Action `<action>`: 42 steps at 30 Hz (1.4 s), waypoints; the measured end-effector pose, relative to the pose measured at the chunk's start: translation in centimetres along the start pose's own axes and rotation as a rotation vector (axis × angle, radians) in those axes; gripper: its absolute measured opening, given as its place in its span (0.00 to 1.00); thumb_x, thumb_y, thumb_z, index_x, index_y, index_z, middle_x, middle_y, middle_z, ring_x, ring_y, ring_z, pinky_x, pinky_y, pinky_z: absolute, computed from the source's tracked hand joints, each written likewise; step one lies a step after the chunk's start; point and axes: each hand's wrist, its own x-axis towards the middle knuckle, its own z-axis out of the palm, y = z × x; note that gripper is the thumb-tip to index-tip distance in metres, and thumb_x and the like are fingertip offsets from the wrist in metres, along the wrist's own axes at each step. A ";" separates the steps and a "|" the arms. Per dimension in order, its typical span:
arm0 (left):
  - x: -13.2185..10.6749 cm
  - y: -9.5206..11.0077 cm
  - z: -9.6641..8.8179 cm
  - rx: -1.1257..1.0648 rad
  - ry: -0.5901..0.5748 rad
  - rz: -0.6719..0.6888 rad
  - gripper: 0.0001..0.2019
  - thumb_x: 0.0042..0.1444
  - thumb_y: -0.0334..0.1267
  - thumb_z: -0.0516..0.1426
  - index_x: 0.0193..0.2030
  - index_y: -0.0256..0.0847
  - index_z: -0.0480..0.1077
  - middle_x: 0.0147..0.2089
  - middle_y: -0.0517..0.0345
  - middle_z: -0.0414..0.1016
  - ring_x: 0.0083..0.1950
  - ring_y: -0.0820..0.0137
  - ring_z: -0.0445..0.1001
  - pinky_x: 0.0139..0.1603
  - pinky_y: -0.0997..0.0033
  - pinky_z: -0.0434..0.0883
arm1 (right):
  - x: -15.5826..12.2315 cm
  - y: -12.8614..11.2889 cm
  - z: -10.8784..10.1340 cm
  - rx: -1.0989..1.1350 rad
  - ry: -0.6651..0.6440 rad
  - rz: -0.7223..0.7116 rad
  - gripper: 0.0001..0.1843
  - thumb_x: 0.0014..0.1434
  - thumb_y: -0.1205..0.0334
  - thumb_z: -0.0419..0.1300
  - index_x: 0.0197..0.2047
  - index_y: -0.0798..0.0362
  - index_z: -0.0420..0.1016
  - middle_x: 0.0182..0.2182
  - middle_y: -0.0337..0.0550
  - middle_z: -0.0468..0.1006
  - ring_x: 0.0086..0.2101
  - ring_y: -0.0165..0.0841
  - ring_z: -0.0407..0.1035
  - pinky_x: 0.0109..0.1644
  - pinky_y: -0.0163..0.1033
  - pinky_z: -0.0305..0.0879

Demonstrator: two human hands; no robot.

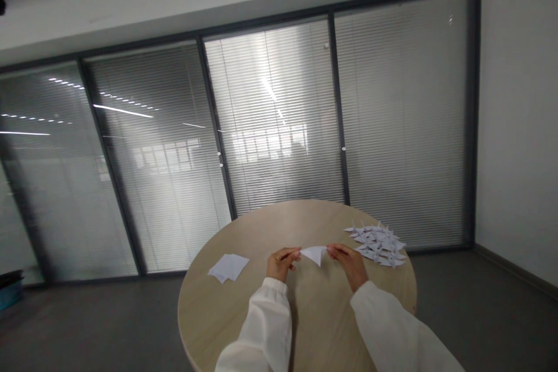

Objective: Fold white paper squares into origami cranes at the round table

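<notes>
The left hand, in a pinch, points toward the right hand, pinched likewise near it; forearms extend back behind both.

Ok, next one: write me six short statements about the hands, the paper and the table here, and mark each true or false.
1. The left hand and right hand hold the same white paper. True.
2. Overlapping flat sheets lie to the left of the left hand. True.
3. The left hand rests flat with nothing in its fingers. False: it pinches one end of the white paper.
4. The folded paper shapes are on the right part of the table. True.
5. The flat sheets touch the folded paper shapes. False: they lie apart, on opposite sides.
6. The sleeves are black. False: they are white.
</notes>
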 end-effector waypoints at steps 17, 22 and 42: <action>-0.4 -0.2 0.7 0.017 -0.108 0.030 0.16 0.41 0.46 0.59 0.36 0.40 0.75 0.37 0.51 0.73 0.25 0.74 0.71 0.17 0.79 0.66 | -0.4 -0.5 0.9 0.135 -0.150 0.052 0.23 0.42 0.50 0.63 0.40 0.53 0.74 0.35 0.45 0.76 0.35 0.38 0.69 0.38 0.40 0.67; -0.6 -0.1 0.9 0.010 -0.126 0.012 0.16 0.41 0.45 0.60 0.36 0.40 0.75 0.35 0.51 0.73 0.24 0.74 0.71 0.17 0.79 0.66 | -0.8 -1.2 1.0 0.146 -0.229 0.034 0.22 0.42 0.52 0.64 0.40 0.54 0.74 0.37 0.46 0.76 0.37 0.39 0.68 0.42 0.42 0.64; -0.5 -0.1 1.1 0.078 -0.025 0.081 0.12 0.42 0.45 0.58 0.26 0.36 0.75 0.27 0.53 0.73 0.29 0.70 0.71 0.17 0.79 0.67 | -0.4 -1.3 0.7 -0.046 -0.214 -0.114 0.18 0.44 0.47 0.61 0.30 0.53 0.77 0.30 0.44 0.75 0.33 0.36 0.68 0.38 0.37 0.64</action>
